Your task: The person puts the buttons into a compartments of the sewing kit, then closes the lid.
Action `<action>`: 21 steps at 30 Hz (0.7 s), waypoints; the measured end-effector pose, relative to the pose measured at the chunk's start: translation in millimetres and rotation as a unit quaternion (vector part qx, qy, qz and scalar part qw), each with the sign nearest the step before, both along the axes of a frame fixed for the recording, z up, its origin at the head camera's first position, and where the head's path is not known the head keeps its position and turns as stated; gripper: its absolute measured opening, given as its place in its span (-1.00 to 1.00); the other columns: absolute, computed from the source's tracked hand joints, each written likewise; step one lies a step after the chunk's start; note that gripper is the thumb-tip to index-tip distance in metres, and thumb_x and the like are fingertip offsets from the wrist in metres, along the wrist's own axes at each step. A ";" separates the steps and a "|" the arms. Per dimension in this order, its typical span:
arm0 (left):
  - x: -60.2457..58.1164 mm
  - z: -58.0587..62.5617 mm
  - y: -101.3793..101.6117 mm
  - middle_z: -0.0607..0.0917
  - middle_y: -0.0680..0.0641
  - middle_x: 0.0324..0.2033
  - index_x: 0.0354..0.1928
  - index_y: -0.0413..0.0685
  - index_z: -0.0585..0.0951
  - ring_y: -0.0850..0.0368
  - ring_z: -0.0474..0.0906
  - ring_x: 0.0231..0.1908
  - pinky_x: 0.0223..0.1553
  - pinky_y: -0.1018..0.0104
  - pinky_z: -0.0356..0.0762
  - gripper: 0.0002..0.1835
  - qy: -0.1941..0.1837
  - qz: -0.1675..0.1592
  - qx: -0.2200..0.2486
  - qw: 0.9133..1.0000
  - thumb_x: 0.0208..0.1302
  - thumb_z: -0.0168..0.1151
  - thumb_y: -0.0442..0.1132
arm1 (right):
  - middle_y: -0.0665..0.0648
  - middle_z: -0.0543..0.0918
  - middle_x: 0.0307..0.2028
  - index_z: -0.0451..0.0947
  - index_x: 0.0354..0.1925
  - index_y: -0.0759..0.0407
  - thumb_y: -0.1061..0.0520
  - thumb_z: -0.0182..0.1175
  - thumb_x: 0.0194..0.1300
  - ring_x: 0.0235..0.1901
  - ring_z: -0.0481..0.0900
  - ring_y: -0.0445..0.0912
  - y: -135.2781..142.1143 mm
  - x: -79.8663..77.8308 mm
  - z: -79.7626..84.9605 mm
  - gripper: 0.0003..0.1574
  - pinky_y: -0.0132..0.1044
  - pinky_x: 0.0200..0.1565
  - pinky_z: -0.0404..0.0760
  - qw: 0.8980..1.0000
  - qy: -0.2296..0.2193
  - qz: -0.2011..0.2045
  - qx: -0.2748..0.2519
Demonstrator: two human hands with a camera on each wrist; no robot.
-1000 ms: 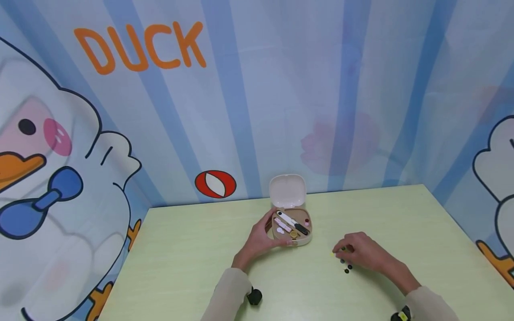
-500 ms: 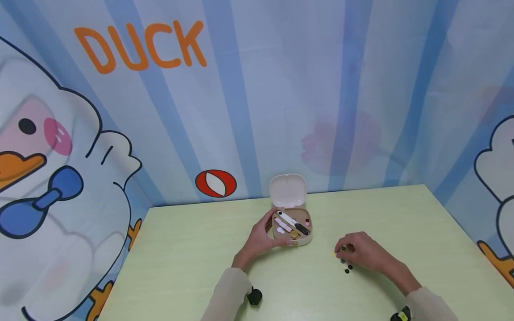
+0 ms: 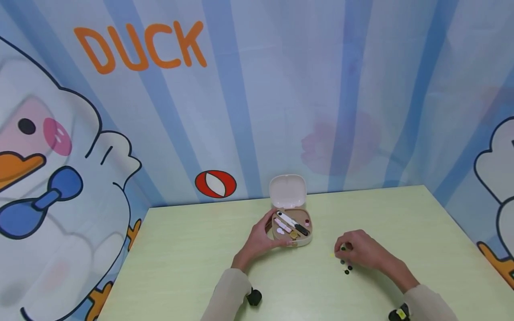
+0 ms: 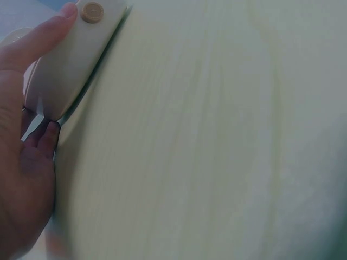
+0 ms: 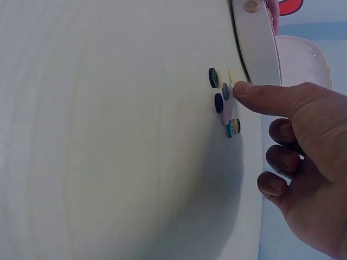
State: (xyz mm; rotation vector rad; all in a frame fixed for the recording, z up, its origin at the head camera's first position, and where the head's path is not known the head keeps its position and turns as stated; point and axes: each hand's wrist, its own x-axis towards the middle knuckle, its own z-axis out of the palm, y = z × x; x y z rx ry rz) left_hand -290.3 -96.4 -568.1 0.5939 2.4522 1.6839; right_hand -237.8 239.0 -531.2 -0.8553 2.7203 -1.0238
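My left hand (image 3: 261, 238) grips the near left side of a small white sewing kit box (image 3: 304, 240), thumb along its front by a round tan clasp (image 4: 92, 12). The lid (image 3: 287, 191) stands raised at the back. Inside lie a white-and-black slim tool (image 3: 292, 222), a pink strip (image 3: 283, 224) and a gold round piece (image 3: 294, 234). To the right of the box, my right hand (image 3: 363, 250) has its thumb and forefinger down at a cluster of small buttons, among them a dark one (image 5: 213, 77) and a teal one (image 5: 230, 129). I cannot tell whether a button is pinched.
The buttons lie on a pale yellow-green table (image 3: 180, 263). A blue striped curtain (image 3: 265, 89) with duck pictures hangs just behind its far edge. A black wrist device (image 3: 254, 297) sits at the left sleeve.
The right hand has shifted only slightly at the buttons, its knuckles a little higher. The left hand and the box have stayed in place.
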 end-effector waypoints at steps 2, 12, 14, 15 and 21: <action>-0.3 -0.1 -0.1 0.31 0.05 0.53 0.62 0.13 0.21 0.09 0.24 0.50 0.49 0.23 0.26 0.13 0.000 0.000 -0.001 1.000 0.05 0.68 -0.08 | -0.17 0.59 -0.51 0.76 -0.31 -0.02 0.22 0.42 0.32 -0.60 0.33 -0.32 -0.6 -2.0 1.0 -0.88 -0.41 -0.53 0.37 1.000 0.009 0.002 0.006; 0.1 -0.5 -0.3 0.33 0.04 0.53 0.61 0.13 0.22 0.07 0.24 0.50 0.50 0.20 0.26 0.12 0.003 -0.002 0.005 1.000 0.05 0.68 -0.10 | -0.16 0.50 -0.56 0.77 -0.29 0.05 0.25 0.42 0.32 -0.59 0.21 -0.31 -7.9 -15.5 14.4 -0.91 -0.41 -0.51 0.24 0.999 0.030 -0.007 0.015; -0.3 -1.5 -0.5 0.33 0.05 0.52 0.61 0.14 0.22 0.08 0.25 0.50 0.49 0.21 0.27 0.12 0.003 -0.003 0.006 1.000 0.05 0.68 -0.09 | -0.16 0.49 -0.58 0.78 -0.28 0.07 0.25 0.42 0.31 -0.60 0.21 -0.30 -9.5 -19.5 16.7 -0.92 -0.42 -0.52 0.23 1.000 0.029 -0.006 0.009; -0.5 -2.1 -0.5 0.33 0.06 0.52 0.61 0.15 0.22 0.08 0.25 0.50 0.49 0.21 0.27 0.12 0.004 -0.002 0.006 1.000 0.05 0.68 -0.08 | -0.16 0.48 -0.59 0.78 -0.28 0.07 0.25 0.43 0.32 -0.60 0.20 -0.30 -10.4 -21.5 17.6 -0.93 -0.42 -0.53 0.22 1.000 0.030 -0.005 0.006; -0.9 -2.2 -0.8 0.33 0.04 0.52 0.62 0.14 0.20 0.08 0.26 0.49 0.49 0.21 0.27 0.13 0.006 -0.006 0.007 1.000 0.05 0.68 -0.08 | -0.14 0.44 -0.63 0.79 -0.26 0.13 0.21 0.42 0.34 -0.63 0.17 -0.30 -16.9 -35.1 21.9 -0.98 -0.41 -0.53 0.21 0.999 0.033 -0.003 -0.007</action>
